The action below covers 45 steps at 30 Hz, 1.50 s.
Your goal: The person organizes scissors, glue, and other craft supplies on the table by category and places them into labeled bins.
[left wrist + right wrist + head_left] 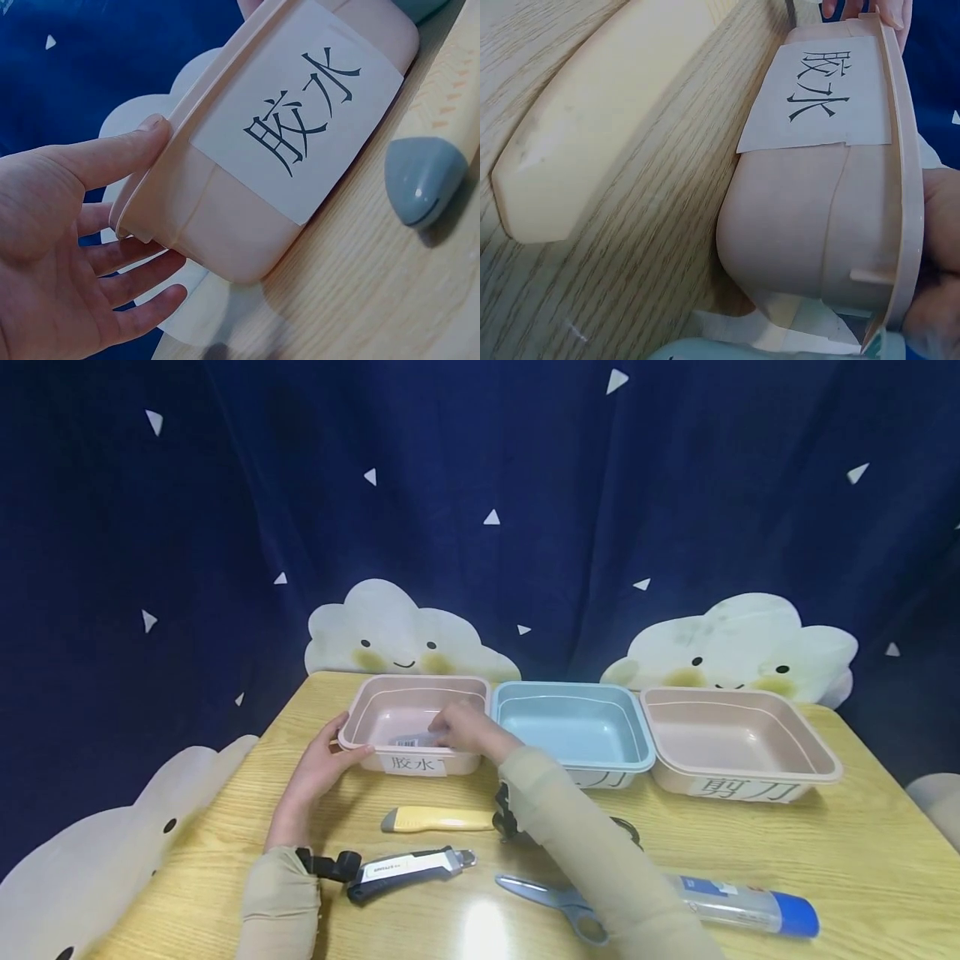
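My left hand (321,770) grips the left end of a pink bin (463,763), thumb on the front rim and fingers along the outer side. A white label (300,120) with dark characters is on its front wall. My right hand (467,729) reaches down inside this bin, its fingers on a clear bottle (411,741) with a barcode label, seemingly a glue bottle lying on the bottom. The right wrist view shows only part of that hand behind the bin's rim, so its fingertips are hidden.
A blue bin (573,689) and another pink bin (738,777) stand to the right. In front lie a yellow utility knife (444,819), a dark-and-white utility knife (408,870), blue-grey scissors (536,892) and a blue-capped glue bottle (750,907). My right forearm covers a black-handled item (628,830).
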### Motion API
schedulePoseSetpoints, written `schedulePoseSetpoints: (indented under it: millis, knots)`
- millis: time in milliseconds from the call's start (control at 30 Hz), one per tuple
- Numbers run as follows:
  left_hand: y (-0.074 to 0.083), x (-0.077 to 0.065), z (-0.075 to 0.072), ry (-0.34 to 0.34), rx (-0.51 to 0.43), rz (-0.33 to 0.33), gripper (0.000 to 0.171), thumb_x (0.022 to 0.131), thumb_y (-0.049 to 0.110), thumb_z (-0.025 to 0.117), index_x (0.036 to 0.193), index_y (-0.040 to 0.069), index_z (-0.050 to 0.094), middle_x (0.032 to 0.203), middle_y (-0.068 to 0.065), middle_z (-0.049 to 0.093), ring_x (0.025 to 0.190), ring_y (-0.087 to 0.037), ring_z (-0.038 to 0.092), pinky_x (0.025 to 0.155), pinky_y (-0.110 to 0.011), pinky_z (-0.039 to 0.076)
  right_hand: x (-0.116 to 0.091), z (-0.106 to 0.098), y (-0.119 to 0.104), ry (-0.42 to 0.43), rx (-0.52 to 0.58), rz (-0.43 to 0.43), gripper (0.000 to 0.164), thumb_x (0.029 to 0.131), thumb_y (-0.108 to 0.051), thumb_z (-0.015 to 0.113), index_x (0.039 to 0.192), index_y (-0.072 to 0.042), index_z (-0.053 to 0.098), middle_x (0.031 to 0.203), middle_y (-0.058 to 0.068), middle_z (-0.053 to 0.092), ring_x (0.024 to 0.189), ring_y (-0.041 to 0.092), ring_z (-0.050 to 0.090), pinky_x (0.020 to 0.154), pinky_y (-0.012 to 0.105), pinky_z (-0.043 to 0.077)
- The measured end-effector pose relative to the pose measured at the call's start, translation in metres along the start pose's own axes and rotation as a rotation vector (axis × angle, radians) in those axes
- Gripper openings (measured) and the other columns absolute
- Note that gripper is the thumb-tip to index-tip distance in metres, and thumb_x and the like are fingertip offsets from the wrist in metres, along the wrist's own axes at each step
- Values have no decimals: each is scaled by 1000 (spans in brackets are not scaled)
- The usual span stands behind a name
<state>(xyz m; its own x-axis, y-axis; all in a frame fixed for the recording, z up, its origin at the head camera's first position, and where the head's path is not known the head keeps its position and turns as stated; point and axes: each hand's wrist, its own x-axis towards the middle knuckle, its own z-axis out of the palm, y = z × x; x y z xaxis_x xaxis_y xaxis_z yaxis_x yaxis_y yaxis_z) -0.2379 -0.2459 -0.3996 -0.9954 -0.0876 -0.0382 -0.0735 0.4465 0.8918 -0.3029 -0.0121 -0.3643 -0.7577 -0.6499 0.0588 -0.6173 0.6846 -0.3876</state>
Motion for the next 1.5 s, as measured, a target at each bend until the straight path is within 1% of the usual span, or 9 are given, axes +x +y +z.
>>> schedulePoseSetpoints:
  millis: [267,367,467,567,733,900,1100,1333,1500]
  knots:
    - [0,1,2,3,5,-3,83,81,27,67,146,15,17,142,-15,33,121,-34,39,102,-54,25,4,1,-1,-46,-28,64,23,81,-10,66,104,-8,69,105,5,67,106,21,58,94,29,43]
    - [1,-1,3,1,5,4,83,82,28,67,146,15,17,141,-15,33,121,-34,39,101,-53,26,3,-1,-1,-60,-29,81,23,80,-9,67,103,-8,69,103,5,68,103,19,60,91,28,44]
    - [0,-1,3,-1,8,3,84,81,29,67,146,15,17,142,-15,33,120,-33,39,101,-52,27,-1,-3,-2,-49,-41,66,23,80,-8,66,103,-8,69,101,5,68,99,18,61,88,27,46]
    - [-1,-1,2,3,10,-3,84,81,31,68,146,16,17,142,-14,33,121,-33,39,101,-52,27,-6,-7,1,-16,-55,28,22,82,-8,65,103,-8,69,103,5,68,103,19,60,91,28,44]
    - [0,0,1,7,26,-1,83,82,29,67,146,16,17,143,-15,32,123,-34,38,101,-53,27,-25,-18,6,18,-22,42,22,84,-10,63,106,-10,68,111,3,65,112,20,54,98,33,39]
    - [0,0,1,8,24,-7,83,82,29,67,146,16,17,143,-14,32,123,-34,37,101,-54,27,-45,-29,14,24,3,60,24,86,-10,60,110,-10,65,114,4,63,111,20,55,96,34,41]
    - [-1,1,-1,9,27,1,83,81,31,67,146,16,17,143,-14,32,123,-34,37,101,-54,27,-71,-45,23,72,-44,15,24,85,-10,61,109,-10,66,113,5,64,110,20,56,94,34,43]
    - [-1,-1,-2,1,16,-7,84,81,30,67,147,16,16,144,-14,31,124,-34,37,102,-54,26,-101,-58,30,119,-130,-51,30,84,-11,64,114,-10,63,122,9,58,116,24,51,97,39,40]
    - [1,-2,-1,-7,25,1,84,82,30,66,147,15,16,144,-15,30,125,-35,37,102,-54,25,-128,-62,38,163,-197,-79,30,81,-11,66,112,-10,64,117,9,60,110,25,55,92,40,44]
